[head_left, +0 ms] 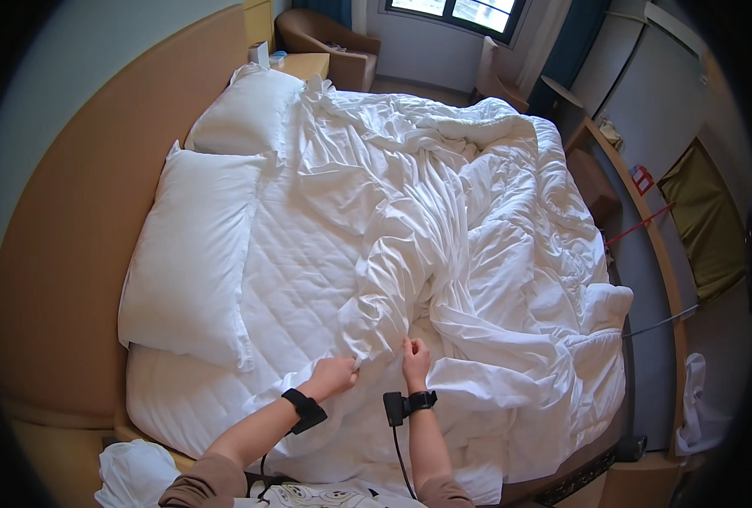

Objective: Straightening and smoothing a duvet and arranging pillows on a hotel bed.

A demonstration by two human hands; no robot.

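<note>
A rumpled white sheet (pixel 393 262) runs in bunched folds down the middle of the bed, and a thick white quilt (pixel 511 229) lies heaped against its right side. My left hand (pixel 333 377) is closed on the sheet's near edge. Just to its right, my right hand (pixel 416 362) pinches another part of the same sheet, with a fold pulled up between the two hands. Left of the sheet, the quilted white mattress cover (pixel 295 254) lies exposed. Black straps with small boxes and cables circle both my wrists.
Two white pillows (pixel 191 254) lie along the brown headboard (pixel 71 254). A nightstand (pixel 304 66) and a brown armchair (pixel 332 42) stand beyond the bed. White cloth (pixel 135 474) is bundled at the near left. A long wooden-edged counter (pixel 647 229) runs along the right wall.
</note>
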